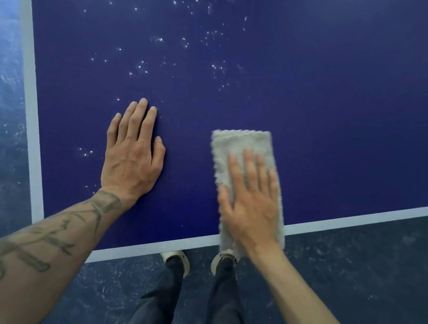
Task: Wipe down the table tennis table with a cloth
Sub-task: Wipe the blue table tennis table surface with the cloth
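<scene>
The dark blue table tennis table fills the upper view, with a white border line along its left and near edges. A folded grey-white cloth lies flat near the table's front edge, its near end hanging over the white line. My right hand presses flat on the cloth with straight fingers. My left hand rests palm down on the bare blue surface, to the left of the cloth. Small white droplets or specks are scattered over the table beyond both hands.
The table's near left corner is close to my left forearm. Speckled dark blue floor lies in front of and left of the table. My legs and white shoes stand right at the front edge.
</scene>
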`<move>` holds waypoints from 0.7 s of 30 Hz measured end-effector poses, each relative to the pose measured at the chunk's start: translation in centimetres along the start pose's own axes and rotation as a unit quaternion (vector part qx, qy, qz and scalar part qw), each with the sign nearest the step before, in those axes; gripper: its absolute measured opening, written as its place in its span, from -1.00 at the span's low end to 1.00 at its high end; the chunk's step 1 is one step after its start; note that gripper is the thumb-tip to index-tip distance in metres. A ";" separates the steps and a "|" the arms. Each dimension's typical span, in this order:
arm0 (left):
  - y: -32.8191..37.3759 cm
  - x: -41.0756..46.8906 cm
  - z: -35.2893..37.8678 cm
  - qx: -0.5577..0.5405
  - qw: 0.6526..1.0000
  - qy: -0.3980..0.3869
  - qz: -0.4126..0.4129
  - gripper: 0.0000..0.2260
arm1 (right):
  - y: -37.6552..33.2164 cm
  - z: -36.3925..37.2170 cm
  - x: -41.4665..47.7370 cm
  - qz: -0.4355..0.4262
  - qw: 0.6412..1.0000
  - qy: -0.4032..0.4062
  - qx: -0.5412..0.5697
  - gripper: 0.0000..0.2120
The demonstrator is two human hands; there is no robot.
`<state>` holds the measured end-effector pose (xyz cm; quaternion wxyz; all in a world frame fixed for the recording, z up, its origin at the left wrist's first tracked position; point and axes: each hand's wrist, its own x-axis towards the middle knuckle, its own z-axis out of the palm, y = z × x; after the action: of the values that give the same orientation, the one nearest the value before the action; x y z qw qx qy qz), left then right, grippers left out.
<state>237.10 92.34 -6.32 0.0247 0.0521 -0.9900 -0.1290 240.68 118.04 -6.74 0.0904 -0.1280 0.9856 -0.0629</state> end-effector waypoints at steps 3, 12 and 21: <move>-0.1 0.0 0.1 0.003 1.000 0.001 0.000 -0.49 | 2.2 -1.4 4.0 0.132 0.991 0.020 0.009 -0.33; -0.3 0.1 0.5 0.005 1.000 0.015 0.007 -0.50 | -6.3 1.2 1.3 -0.090 0.995 0.019 0.034 -0.35; -0.5 0.1 0.6 0.012 1.000 0.006 0.005 -0.50 | -2.4 -1.5 10.9 0.144 0.988 0.042 0.029 -0.34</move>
<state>237.01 91.97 -7.02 0.0305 0.0483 -0.9916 -0.1163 230.56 113.03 -6.69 0.0610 0.0206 0.9945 -0.0828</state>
